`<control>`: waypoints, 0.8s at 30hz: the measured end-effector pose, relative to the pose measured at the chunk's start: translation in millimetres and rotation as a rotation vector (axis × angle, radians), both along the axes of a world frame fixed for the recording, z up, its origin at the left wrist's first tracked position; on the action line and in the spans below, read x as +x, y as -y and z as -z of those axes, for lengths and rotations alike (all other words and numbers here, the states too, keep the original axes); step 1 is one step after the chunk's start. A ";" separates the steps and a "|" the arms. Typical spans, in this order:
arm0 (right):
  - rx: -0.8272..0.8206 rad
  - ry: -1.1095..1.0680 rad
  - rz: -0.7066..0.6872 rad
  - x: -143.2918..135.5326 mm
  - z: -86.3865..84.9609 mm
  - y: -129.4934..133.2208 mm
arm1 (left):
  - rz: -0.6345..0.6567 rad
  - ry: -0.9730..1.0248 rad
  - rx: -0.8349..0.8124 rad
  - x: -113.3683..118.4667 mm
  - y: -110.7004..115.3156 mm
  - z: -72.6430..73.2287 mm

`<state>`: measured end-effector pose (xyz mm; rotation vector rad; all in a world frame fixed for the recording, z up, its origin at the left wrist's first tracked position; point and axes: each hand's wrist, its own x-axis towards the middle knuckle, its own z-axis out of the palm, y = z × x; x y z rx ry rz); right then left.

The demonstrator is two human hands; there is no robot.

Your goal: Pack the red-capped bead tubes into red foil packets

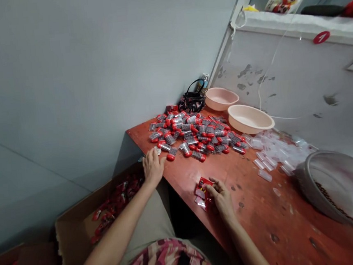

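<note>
My left hand (pixel 152 166) rests at the near edge of the red table (pixel 248 208), its fingers closed around a small clear vial with a red cap at the edge of a big pile of such filled vials (pixel 195 133). My right hand (pixel 220 194) lies on the table nearer to me and pinches a small red printed packet (pixel 201 190) with its fingertips. Below the table's edge, to the left, stands an open cardboard box (pixel 80 231) holding several red packed items (pixel 114 202).
Two pink plastic basins (pixel 249 118) and a black bag (pixel 192 100) sit at the far end by the wall. A heap of empty clear vials (pixel 273 150) lies to the right, beside a large metal bowl (pixel 338 184) with dark contents.
</note>
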<state>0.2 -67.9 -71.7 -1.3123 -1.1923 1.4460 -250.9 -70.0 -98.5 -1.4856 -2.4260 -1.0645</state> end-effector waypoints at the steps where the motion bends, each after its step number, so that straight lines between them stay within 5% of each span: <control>1: 0.000 -0.001 -0.010 0.1 0.8 -0.9 | -0.025 0.009 -0.055 -13.8 -9.9 0.6; 6: 0.016 -0.014 -0.039 -3.3 6.8 -6.8 | 0.031 0.021 -0.081 -41.9 -37.5 7.1; 12: -0.021 -0.114 -0.080 -20.8 0.7 -15.4 | 0.045 0.135 0.134 -32.2 -9.1 0.5; 15: -0.093 -0.153 -0.184 -30.6 -4.2 -20.5 | 0.218 0.481 0.209 -7.1 20.8 -11.6; 20: -0.150 -0.194 -0.355 -44.4 -12.9 -29.6 | 0.585 1.437 -0.170 45.1 48.0 -31.7; 24: -0.091 -0.152 -0.429 -53.0 -17.5 -27.5 | 0.546 1.635 -0.217 59.1 45.8 -35.2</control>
